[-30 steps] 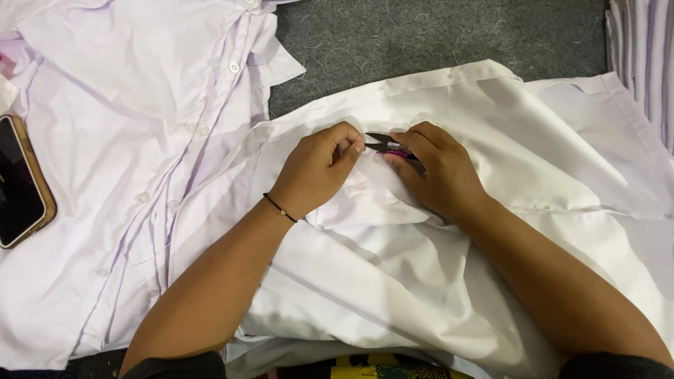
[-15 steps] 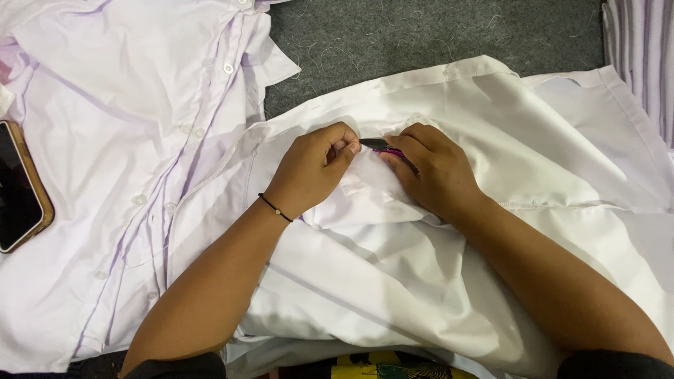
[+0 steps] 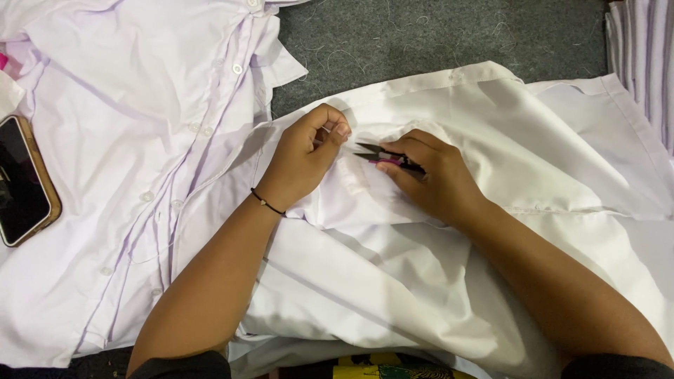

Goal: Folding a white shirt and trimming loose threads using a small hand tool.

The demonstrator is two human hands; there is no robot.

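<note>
Near the centre of the frame, the right hand [image 3: 432, 179] grips small thread snips [image 3: 382, 156], fingers wrapped tight over a pink handle, with dark pointed blades poking out toward the left. The blades look slightly parted, though they are too small to be sure. Just left of the tips, the left hand [image 3: 305, 158] is curled, thumb and fingers pressed together, pinching a small fold of a white shirt [image 3: 449, 281]. A thin dark bracelet [image 3: 267, 203] circles that wrist.

The white shirt lies bunched under both hands, filling the centre and right of the frame. Its cloth is smooth, slightly glossy and softly creased, with a stitched hem along the upper edge. Judging from this, trimming is under way at that one pinched spot; whether other spots are done cannot be told.

A second shirt [image 3: 126, 161], pale lilac, lies spread flat across the left of the frame, its buttoned placket running diagonally with small round white buttons. At the far left edge a dark phone [image 3: 21, 182] in a brown case rests on it. Grey felt-like surface [image 3: 435, 35], littered with loose thread clippings, shows at the upper middle. Striped fabric [image 3: 646, 56] sits at the upper right.
</note>
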